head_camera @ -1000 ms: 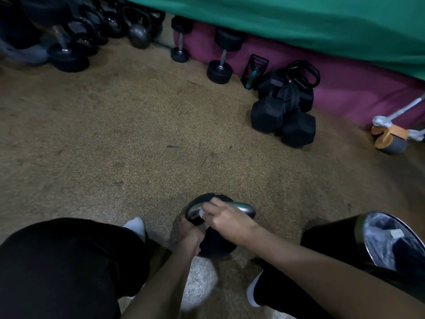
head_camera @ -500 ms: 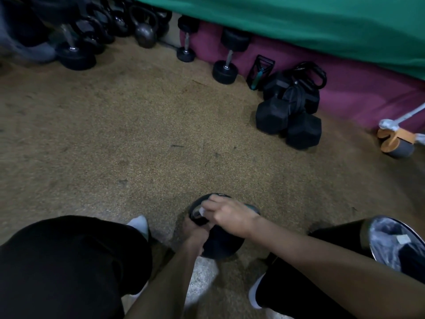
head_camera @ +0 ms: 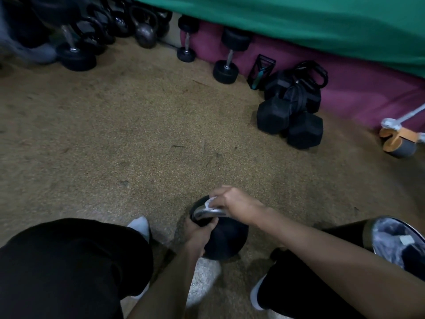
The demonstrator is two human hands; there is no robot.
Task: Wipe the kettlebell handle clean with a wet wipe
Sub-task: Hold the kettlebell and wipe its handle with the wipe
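Kettlebell (head_camera: 226,242) stands on the floor (head_camera: 138,139) between my knees, round black body down and handle (head_camera: 208,212) up, its top bar pale and shiny. My right grip (head_camera: 236,204) is closed on the wet wipe (head_camera: 210,202), pinching the white wad against the far left end of that bar. My left grip (head_camera: 199,233) is wrapped on the kettlebell low at its near left side, by the foot of the handle. Its fingertips are hidden behind the bell.

I judge this to be solid metal: heavy, stiff, nothing to break. It should not slide by itself, but a round body may rock if I push sideways on the bar, so the steadying hold belongs low on the bell. The bar looks smooth and will likely turn slick once wet, so I would not lift by it mid-wipe. The wipe is the opposite: thin, limp and apt to bunch. It is better folded round the bar under fingers and thumb than held by a corner.

The floor is a speckled tan surface, rough-looking and scuffed; whether rubber or carpet I cannot tell. A lined bin (head_camera: 377,223) stands just beside my right knee. Well apart, along a maroon mat (head_camera: 358,88) under a green cover (head_camera: 299,21), lie hex dumbbells (head_camera: 289,120), round dumbbells (head_camera: 226,67) and more kettlebells (head_camera: 145,34).
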